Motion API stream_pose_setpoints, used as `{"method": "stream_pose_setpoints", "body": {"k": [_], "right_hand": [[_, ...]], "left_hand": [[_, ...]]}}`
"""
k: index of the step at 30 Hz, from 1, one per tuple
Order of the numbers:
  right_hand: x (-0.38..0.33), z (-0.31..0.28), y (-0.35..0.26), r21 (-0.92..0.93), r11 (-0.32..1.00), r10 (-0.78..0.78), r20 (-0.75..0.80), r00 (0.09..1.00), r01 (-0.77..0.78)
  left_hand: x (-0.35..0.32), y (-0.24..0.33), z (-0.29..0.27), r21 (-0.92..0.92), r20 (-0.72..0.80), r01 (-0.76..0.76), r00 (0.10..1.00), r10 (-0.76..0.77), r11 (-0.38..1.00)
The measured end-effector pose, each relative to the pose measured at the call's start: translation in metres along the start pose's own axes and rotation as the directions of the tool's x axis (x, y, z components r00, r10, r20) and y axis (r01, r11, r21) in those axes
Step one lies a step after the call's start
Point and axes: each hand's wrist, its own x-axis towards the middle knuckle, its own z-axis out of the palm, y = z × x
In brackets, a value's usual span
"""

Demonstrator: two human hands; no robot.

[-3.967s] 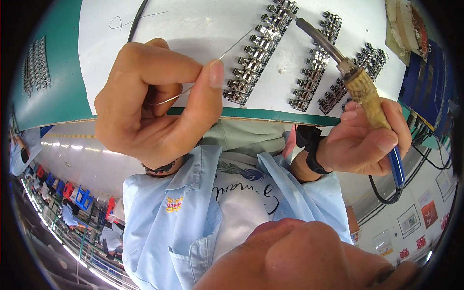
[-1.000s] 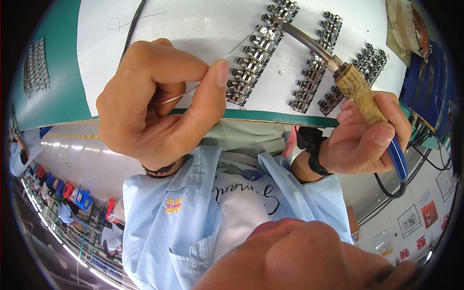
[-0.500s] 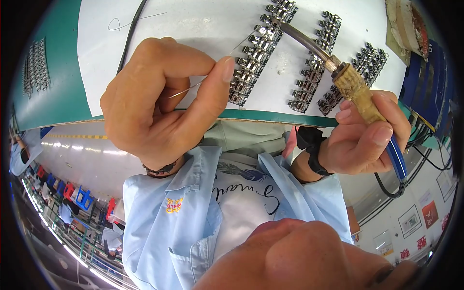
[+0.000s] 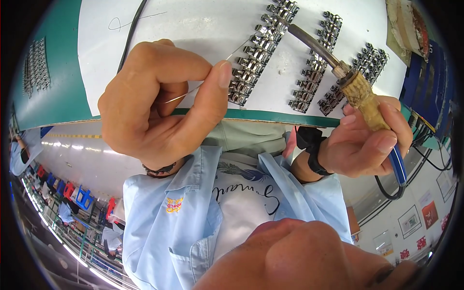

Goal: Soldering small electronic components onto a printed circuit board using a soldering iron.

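Observation:
My left hand [image 4: 159, 104] pinches a thin solder wire [image 4: 240, 49] between thumb and forefinger. The wire's free end points up toward a long row of small shiny metal connectors [image 4: 256, 60]. My right hand [image 4: 369, 140] is wrapped round the handle of a soldering iron [image 4: 365, 99], which has a worn yellowish grip and a blue rear end. Its metal barrel slants toward the upper part of that row, with the tip close to the connectors; whether it touches them I cannot tell. The row lies on a white sheet [image 4: 193, 24].
Two more connector rows lie to the right: one in the middle [image 4: 316, 67] and another farther right [image 4: 369, 63]. Metal parts [image 4: 36, 67] rest on the green tabletop [image 4: 60, 92] at left. A black cable [image 4: 129, 38] crosses the sheet. Blue equipment [image 4: 427, 87] stands at the right edge.
The soldering iron has shifted slightly right, its barrel drawing back from the row. My left hand has moved a little left and down with the solder wire.

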Motion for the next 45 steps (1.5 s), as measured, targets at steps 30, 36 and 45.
{"method": "stream_pose_setpoints", "body": {"k": [30,36,45], "right_hand": [[0.007,0.004,0.012,0.036,0.999,0.001,0.01,1.0,-0.002],[0.006,-0.002,0.011,-0.007,1.0,-0.023,0.133,0.991,0.024],[0.008,-0.002,0.014,0.007,1.0,-0.015,0.138,0.99,0.014]], "left_hand": [[0.009,-0.006,0.004,0.044,0.012,0.064,0.998,-0.065,0.997],[0.007,-0.004,0.004,0.088,0.028,0.079,0.996,-0.081,0.993],[0.008,-0.007,0.004,0.102,0.025,0.08,0.996,-0.083,0.992]]}}
